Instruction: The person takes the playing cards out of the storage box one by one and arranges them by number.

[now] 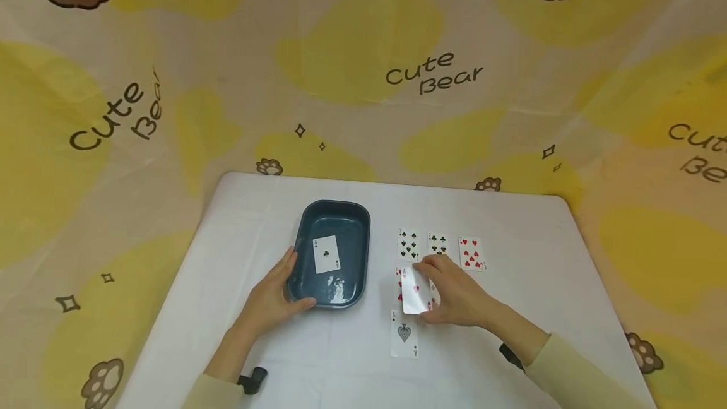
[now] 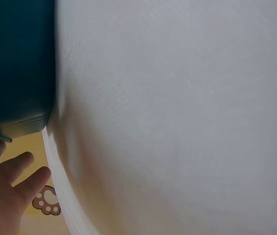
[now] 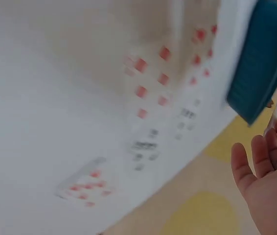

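Observation:
My right hand (image 1: pixel 457 292) pinches a playing card, a red ace (image 1: pixel 416 298), between thumb and fingers, tilted above the card rows. In the right wrist view this card appears edge-on beside the fingertips. To the left stands a dark blue tray (image 1: pixel 354 251) with an ace of clubs (image 1: pixel 326 254) lying face up inside. My left hand (image 1: pixel 264 302) rests against the tray's near left corner, thumb on the near rim and fingers along the left side. In the left wrist view several of its fingers (image 2: pixel 35 181) are spread and fairly straight.
A back row holds a spade card (image 1: pixel 408 246), a club card (image 1: pixel 437 243) and a heart card (image 1: pixel 472 254). Red cards lie partly hidden under the lifted ace. An ace of spades (image 1: pixel 404 334) lies nearest me. White cloth (image 1: pixel 318 358) covers the table; a patterned curtain hangs behind.

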A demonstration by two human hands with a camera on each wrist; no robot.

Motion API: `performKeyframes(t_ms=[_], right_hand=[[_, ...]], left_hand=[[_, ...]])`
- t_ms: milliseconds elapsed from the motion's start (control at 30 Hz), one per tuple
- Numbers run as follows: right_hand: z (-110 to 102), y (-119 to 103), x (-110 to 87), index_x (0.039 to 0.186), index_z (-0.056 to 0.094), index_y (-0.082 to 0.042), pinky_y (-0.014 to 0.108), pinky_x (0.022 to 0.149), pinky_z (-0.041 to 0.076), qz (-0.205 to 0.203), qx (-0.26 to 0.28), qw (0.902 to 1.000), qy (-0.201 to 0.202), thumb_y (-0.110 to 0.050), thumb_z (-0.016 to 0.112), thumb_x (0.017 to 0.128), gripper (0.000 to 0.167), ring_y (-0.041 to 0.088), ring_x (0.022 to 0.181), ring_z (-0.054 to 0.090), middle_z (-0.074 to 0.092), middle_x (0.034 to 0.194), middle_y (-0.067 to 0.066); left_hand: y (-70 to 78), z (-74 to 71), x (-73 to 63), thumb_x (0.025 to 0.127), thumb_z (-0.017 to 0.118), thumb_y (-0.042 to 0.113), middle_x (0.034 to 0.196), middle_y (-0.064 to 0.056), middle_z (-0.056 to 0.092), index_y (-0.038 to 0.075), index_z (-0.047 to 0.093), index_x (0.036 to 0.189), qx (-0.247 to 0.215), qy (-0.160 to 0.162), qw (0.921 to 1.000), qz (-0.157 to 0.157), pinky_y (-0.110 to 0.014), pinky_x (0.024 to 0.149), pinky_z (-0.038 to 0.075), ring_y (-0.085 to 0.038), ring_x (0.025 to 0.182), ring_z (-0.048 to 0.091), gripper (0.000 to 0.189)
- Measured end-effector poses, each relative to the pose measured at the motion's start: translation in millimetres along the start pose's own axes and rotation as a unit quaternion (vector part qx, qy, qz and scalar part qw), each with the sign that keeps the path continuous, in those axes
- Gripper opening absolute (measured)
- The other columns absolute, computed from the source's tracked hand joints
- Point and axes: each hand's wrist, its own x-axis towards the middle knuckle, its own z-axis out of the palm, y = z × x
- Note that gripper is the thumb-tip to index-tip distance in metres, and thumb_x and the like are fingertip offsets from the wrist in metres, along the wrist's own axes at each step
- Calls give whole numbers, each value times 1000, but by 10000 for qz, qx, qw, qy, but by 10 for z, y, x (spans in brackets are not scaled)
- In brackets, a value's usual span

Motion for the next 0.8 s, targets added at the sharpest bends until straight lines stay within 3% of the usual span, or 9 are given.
performKeyframes(t_ms=[167,333,533,800], right_hand=[[280,128,-447,138,61,-2,41,102,55,131,-147,9998,58,-38,98,67,87,22,123,54,57,132,5],[483,195,-731,134,64,-1,41,103,54,221,-254,9993,178,-39,99,64,87,22,121,55,59,129,3],[594,236,-877,131,65,0,42,102,54,170,-335,9989,270,-40,99,62,87,22,120,55,59,129,4],[639,240,-924,134,64,2,46,102,53,372,-327,9987,123,-40,99,65,88,23,120,55,59,131,5]], left_hand=[[0,8,-8,77,90,53,174,-7,22,5,30,165,116,-6,9999,-6,-61,115,40,-38,154,32,117],[8,8,-14,77,90,52,173,-8,23,3,30,164,73,37,10000,20,-62,115,40,-39,154,33,116],[-4,2,-23,78,89,54,173,-8,23,3,31,164,84,54,9999,12,-62,115,40,-39,154,33,115],[12,-10,-11,77,90,52,173,-8,23,3,30,164,75,13,10000,24,-62,115,40,-40,154,32,117]])
